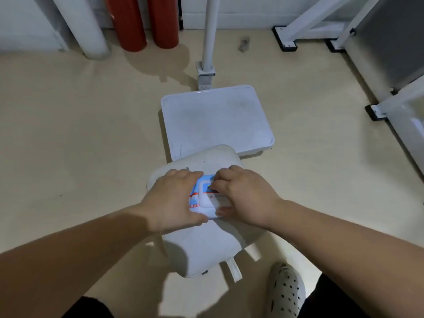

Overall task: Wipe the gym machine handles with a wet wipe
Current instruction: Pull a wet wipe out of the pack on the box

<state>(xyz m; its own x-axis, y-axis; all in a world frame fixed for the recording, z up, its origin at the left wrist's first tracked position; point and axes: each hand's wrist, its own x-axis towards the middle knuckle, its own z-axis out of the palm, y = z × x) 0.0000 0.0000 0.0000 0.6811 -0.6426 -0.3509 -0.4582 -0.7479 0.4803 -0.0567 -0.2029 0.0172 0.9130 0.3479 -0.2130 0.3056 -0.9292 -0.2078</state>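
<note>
A pack of wet wipes [203,198], white and blue with a red stripe and a white lid, lies on a white padded seat [202,251]. My left hand [171,199] grips the pack's left side, thumb on the near edge. My right hand [243,198] has its fingers curled at the lid near the pack's middle, thumb under the near edge. No machine handle can be picked out in view.
A white scale platform [215,120] with an upright post [210,31] stands just beyond the seat. White machine frame legs [316,26] stand at the right, red cylinders [146,21] and a white pipe at the back. My shoe [285,292] is at the bottom right.
</note>
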